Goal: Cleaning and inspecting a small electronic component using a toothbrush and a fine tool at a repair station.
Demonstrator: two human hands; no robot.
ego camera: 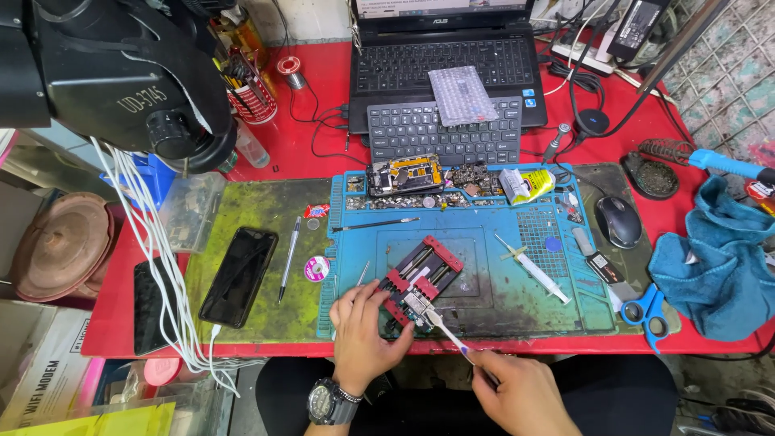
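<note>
A red and black clamp fixture (pixel 421 278) lies on the blue work mat (pixel 492 303) and holds a small circuit board. My left hand (pixel 362 331), with a wristwatch on the wrist, rests on the near left corner of the fixture and steadies it. My right hand (pixel 517 391) holds a white toothbrush (pixel 449 333) by its handle. The brush head touches the board in the fixture.
On the mat lie a syringe (pixel 533 268), tweezers (pixel 375 225), a glue tube (pixel 525 186) and an opened phone (pixel 405 175). A black phone (pixel 239 276) and pen (pixel 289 258) lie left. Keyboard (pixel 444 132), laptop, mouse (pixel 618 221), scissors (pixel 646 315), blue cloth (pixel 718 266) and microscope (pixel 121 73) surround.
</note>
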